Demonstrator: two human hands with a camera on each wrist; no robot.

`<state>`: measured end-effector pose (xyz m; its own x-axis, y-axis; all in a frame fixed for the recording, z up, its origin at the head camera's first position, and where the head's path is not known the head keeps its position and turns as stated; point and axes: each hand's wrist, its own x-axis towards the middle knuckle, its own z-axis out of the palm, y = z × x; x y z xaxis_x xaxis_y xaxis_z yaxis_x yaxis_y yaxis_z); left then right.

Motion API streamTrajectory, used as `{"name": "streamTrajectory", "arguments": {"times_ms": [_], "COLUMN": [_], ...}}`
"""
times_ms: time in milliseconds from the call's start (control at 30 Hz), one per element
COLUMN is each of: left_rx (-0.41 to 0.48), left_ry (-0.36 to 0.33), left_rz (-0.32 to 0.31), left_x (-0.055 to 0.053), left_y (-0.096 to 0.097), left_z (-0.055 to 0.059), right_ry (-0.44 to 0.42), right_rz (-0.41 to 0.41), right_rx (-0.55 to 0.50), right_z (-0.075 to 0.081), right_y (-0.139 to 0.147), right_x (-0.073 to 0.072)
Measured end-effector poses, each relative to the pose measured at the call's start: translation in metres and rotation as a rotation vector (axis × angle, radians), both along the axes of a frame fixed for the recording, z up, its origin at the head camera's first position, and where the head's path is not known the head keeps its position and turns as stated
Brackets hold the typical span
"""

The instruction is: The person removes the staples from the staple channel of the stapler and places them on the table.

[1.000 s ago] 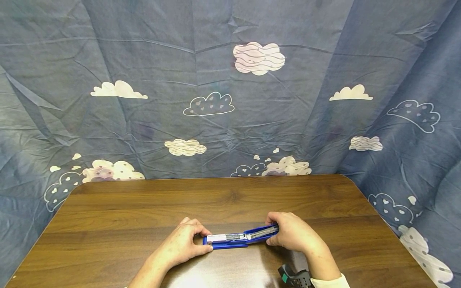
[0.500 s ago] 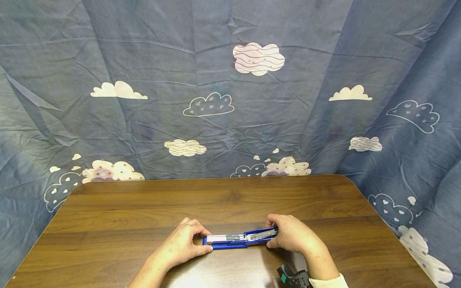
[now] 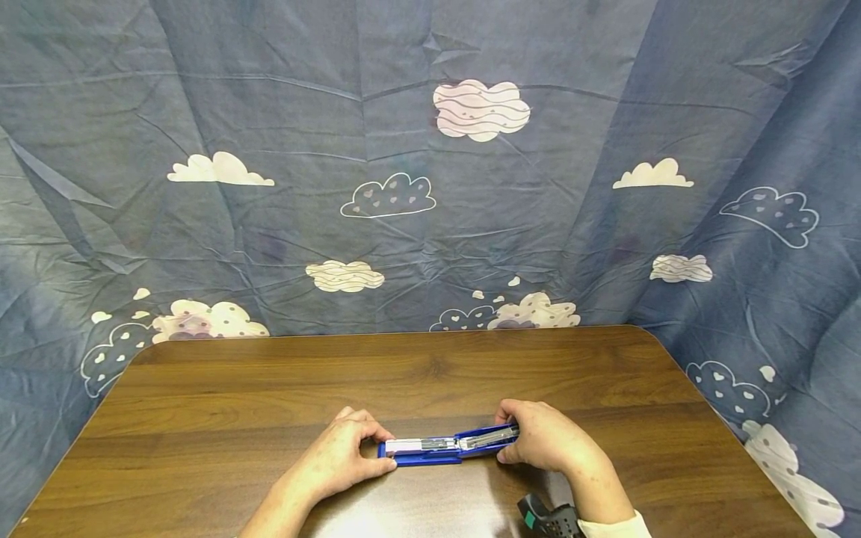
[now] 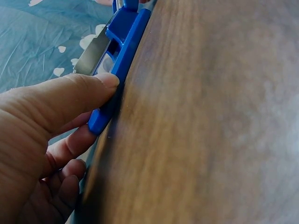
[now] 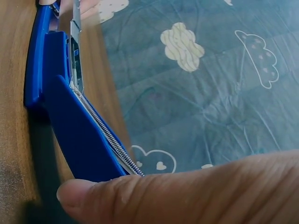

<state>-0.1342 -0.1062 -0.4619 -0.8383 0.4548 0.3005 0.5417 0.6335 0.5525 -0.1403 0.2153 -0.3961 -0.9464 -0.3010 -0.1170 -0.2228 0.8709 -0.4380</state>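
A blue stapler [image 3: 427, 461] lies on the table, its top cover swung far back to the right so the metal staple channel [image 3: 439, 444] shows. Pinching the left end of its base between thumb and fingers is my left hand [image 3: 339, 453]; the left wrist view has the thumb on the blue base [image 4: 122, 65]. My right hand [image 3: 548, 437] grips the far end of the raised cover [image 5: 77, 126], thumb on the near side. A coiled spring [image 5: 110, 135] runs along the inside of that cover in the right wrist view. The cover's tip is hidden by the right hand.
The brown wooden table [image 3: 269, 388] extends around both hands. A black strapped device [image 3: 551, 518] with a green patch sits at the right wrist, by a pale sleeve [image 3: 615, 525]. A blue cloud-print curtain [image 3: 403, 246] hangs behind the table's far edge.
Between a second and half a second ago, the right hand and the stapler's cover sank slightly. Both hands keep the same grip, and little has moved since.
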Motion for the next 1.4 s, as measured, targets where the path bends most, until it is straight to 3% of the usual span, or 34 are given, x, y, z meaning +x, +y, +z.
{"name": "streamTrajectory", "arguments": {"times_ms": [167,300,567,733,1100,1400], "left_rx": [-0.002,-0.009,-0.009,0.002,-0.003,-0.005], "left_ry": [0.001,-0.002,0.009,0.002,0.049,0.023], "left_rz": [0.000,0.005,0.007,0.008,-0.015,-0.006], "left_x": [0.000,0.000,-0.001,-0.001,-0.001,-0.002], "left_y": [-0.001,-0.001,-0.001,-0.001,-0.001,0.000], "left_z": [0.000,0.000,-0.001,-0.001,-0.002,-0.001], "right_ry": [0.012,0.074,0.251,0.314,0.305,0.300], "right_rz": [0.028,0.030,-0.107,-0.137,-0.020,0.043], "right_rx": [-0.038,-0.099,-0.213,-0.228,-0.192,-0.181], "right_z": [0.004,0.011,0.020,0.019,0.006,-0.002], "right_y": [0.002,0.002,-0.006,-0.011,-0.037,-0.055], "right_x": [-0.001,-0.002,-0.006,-0.005,0.000,0.007]}}
